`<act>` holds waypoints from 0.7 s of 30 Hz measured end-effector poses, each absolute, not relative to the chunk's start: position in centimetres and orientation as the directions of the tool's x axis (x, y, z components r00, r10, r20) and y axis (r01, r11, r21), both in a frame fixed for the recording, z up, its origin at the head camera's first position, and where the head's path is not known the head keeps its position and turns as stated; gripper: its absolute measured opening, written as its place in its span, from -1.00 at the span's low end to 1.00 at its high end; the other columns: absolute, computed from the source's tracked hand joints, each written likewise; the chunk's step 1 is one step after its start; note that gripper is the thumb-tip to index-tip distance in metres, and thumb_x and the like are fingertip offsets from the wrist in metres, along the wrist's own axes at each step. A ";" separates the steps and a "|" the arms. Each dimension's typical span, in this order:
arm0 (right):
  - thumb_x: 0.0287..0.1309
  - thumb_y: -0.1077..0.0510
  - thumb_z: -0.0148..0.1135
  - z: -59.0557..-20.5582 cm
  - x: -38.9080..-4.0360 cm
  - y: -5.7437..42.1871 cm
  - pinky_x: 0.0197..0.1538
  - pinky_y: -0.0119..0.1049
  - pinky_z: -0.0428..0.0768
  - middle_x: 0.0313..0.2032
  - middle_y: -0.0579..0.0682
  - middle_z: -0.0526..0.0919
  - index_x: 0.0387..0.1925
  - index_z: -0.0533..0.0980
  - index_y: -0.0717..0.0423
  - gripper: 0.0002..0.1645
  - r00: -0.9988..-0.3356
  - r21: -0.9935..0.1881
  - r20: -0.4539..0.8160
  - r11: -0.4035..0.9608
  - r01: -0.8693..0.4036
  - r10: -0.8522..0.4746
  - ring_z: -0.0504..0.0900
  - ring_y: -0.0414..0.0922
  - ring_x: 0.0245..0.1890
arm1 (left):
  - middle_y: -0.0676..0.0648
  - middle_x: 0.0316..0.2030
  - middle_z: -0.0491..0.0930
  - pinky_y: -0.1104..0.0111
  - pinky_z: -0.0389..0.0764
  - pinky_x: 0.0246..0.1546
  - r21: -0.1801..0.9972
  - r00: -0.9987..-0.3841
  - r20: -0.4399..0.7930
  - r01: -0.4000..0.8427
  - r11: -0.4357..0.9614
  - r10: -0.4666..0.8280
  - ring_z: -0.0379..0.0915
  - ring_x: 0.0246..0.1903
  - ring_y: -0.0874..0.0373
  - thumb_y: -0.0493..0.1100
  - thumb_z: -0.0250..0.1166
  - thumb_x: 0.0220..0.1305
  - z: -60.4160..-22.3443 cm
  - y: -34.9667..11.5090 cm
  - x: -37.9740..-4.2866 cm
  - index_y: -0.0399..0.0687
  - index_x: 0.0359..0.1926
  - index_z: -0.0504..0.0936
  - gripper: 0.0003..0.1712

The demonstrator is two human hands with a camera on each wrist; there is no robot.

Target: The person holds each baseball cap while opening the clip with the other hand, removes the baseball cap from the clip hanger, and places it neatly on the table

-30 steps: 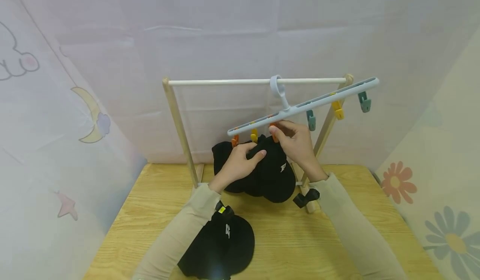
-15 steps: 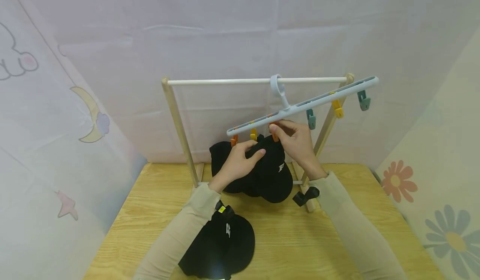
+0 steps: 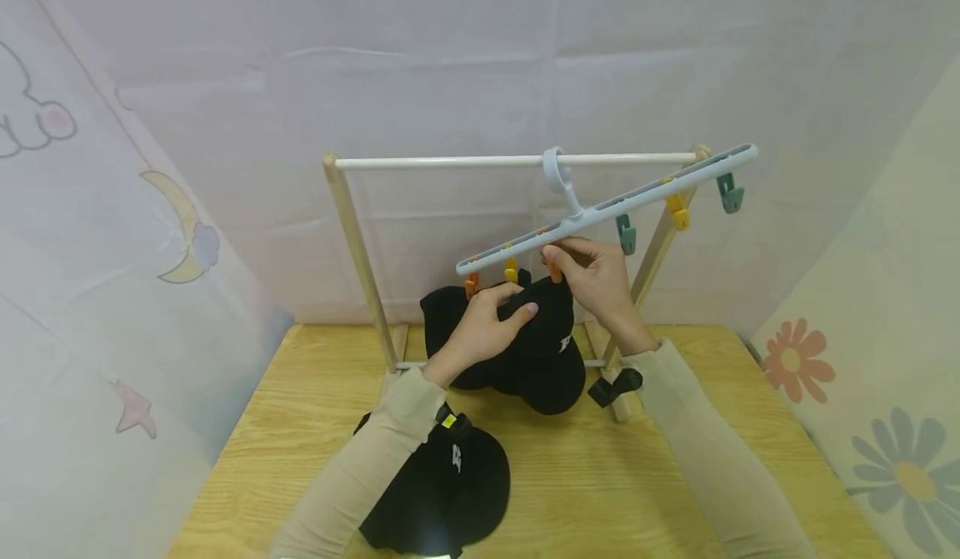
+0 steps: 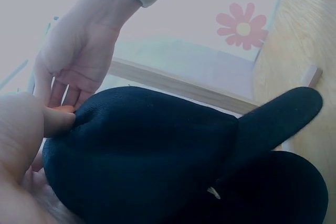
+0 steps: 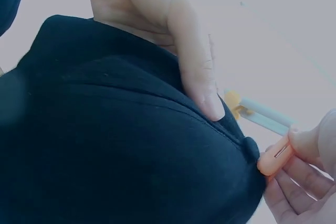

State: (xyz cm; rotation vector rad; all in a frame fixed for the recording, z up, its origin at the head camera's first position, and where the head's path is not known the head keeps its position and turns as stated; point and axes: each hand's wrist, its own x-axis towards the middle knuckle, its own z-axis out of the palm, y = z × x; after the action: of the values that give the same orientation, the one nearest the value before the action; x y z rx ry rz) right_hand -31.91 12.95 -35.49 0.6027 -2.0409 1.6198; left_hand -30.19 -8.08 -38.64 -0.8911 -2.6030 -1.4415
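Note:
My left hand point(image 3: 483, 326) holds a black baseball cap point(image 3: 547, 317) by its crown, thumb on the near side and fingers behind. With thumb and fingers, my right hand point(image 3: 600, 284) pinches an orange clip point(image 5: 275, 157). The clip's tip meets the crown beside the cap's top button point(image 5: 251, 149); whether it bites the cloth cannot be seen. That clip belongs to a pale blue hanger point(image 3: 637, 199), tilted with its left end low. Behind the held cap, another black cap point(image 3: 442, 317) hangs below the hanger's left end, near an orange clip point(image 3: 471, 284) and a yellow clip point(image 3: 511, 271).
The hanger hooks over the white rod point(image 3: 435, 162) of a wooden-legged rack point(image 3: 360, 259). Green clips point(image 3: 627, 236) and a yellow clip point(image 3: 678, 212) hang along its right half. Another black cap point(image 3: 457, 492) lies on the wooden table point(image 3: 585, 492) under my left forearm.
The hanger's right end has risen slightly, and the held cap has shifted a little downward with my left hand. My right hand keeps its pinch on the orange clip.

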 end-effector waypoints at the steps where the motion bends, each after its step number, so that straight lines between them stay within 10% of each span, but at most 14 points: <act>1: 0.46 0.25 0.34 -35.5 -32.0 13.0 -0.12 -0.42 0.68 -0.41 0.32 0.72 -0.04 0.78 0.29 -0.80 -0.794 -0.770 0.605 0.211 -0.601 -0.053 0.70 -0.14 -0.38 | -0.11 0.17 0.72 0.01 0.57 0.37 0.768 -0.833 0.294 0.498 0.404 0.468 0.63 0.24 -0.03 -0.04 0.26 0.60 -38.7 -8.0 -30.2 -0.10 0.17 0.69 -0.69; 21: 0.44 0.20 0.38 -35.4 -31.4 13.5 -0.01 -0.45 0.69 -0.15 0.32 0.81 0.03 0.77 0.27 -0.75 -0.838 -0.808 0.544 0.236 -0.540 -0.053 0.77 -0.29 -0.18 | -0.11 0.26 0.69 -0.05 0.57 0.36 0.826 -0.852 0.272 0.445 0.346 0.448 0.60 0.30 -0.07 -0.04 0.24 0.62 -39.4 -7.6 -29.3 -0.07 0.14 0.72 -0.71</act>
State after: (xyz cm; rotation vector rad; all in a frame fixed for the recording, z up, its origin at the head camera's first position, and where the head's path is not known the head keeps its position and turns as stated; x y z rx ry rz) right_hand -31.41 13.47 -35.37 0.5444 -2.1113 1.6330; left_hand -29.34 -7.60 -39.38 -0.8558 -2.5791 -1.5819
